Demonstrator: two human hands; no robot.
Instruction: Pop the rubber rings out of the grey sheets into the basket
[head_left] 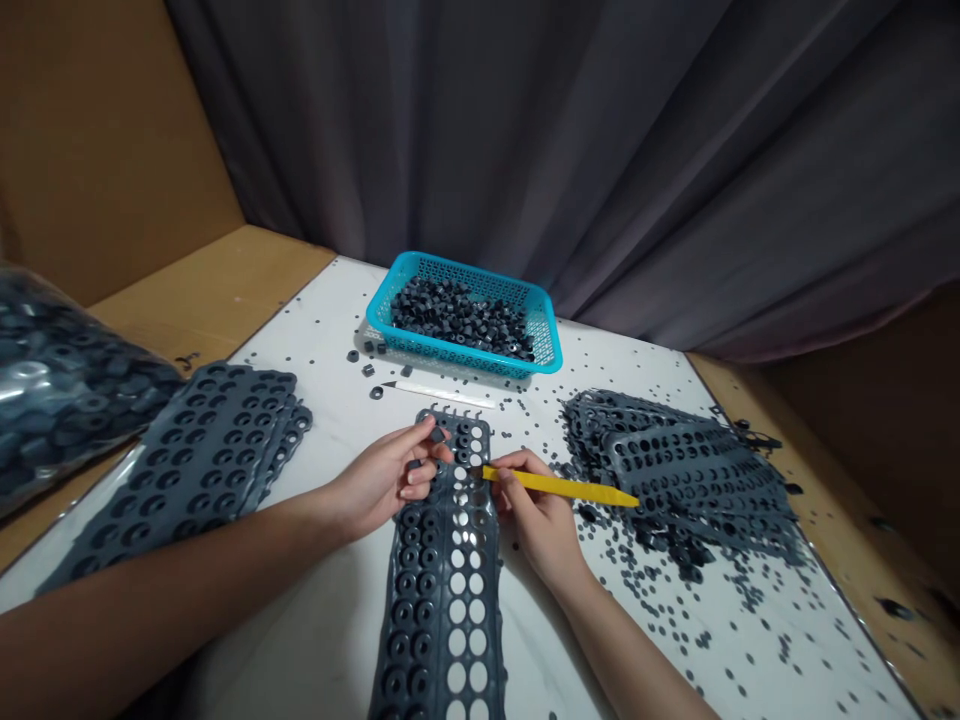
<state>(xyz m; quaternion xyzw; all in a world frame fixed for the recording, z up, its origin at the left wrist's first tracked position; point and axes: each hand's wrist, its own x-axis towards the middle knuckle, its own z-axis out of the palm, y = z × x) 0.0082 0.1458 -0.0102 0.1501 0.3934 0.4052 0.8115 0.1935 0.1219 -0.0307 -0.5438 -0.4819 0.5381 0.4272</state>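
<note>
A long dark grey rubber sheet point(442, 560) lies in front of me on the white board. Its left columns still hold moulded rings, while its right columns are round holes with white showing through. My left hand point(394, 475) is over the sheet's upper left side, fingers curled, with a small dark rubber piece point(438, 435) pinched at thumb and forefinger. Another dark piece point(415, 464) shows between its other fingers. At the sheet's right edge my right hand point(536, 510) is closed around a yellow-handled tool point(562, 487), its working end over the holes.
A turquoise basket point(465, 352) of small dark pieces stands at the back. Near it lies a white pen-like tool point(442, 393). Stacked moulded sheets point(202, 450) and a clear bag point(67, 390) sit left; punched sheets point(690, 470) are piled right amid scattered bits.
</note>
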